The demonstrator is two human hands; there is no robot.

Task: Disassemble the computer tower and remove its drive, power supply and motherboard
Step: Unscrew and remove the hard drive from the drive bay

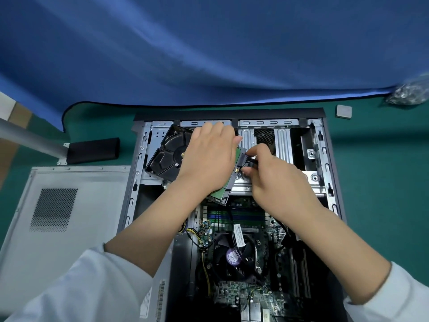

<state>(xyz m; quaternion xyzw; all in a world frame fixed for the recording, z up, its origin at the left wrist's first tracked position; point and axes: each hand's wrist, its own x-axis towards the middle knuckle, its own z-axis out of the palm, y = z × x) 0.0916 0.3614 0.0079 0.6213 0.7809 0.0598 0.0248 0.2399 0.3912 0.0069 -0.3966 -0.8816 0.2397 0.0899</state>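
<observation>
The drive [167, 154] lies tilted, circuit side up, over its bay at the far left of the open computer tower [334, 182]. The left hand [209, 156] presses down on it, fingers curled over its far edge. The right hand [276, 180] pinches the black plug [243, 160] at the drive's right end between thumb and fingertips, with its short cable [251, 161] running under that hand.

Judging by this, the side panel [69, 217] is already off, lying left of the tower, and the drive is out of its mount but not yet unplugged. The motherboard [241, 231] with its fan [233, 256] is in place nearer the camera. I cannot make out the power supply.

The fan's purple sticker and 2 white labels carry print too small to read.

A black block [92, 150] lies left, a small grey square [343, 111] far right.
</observation>
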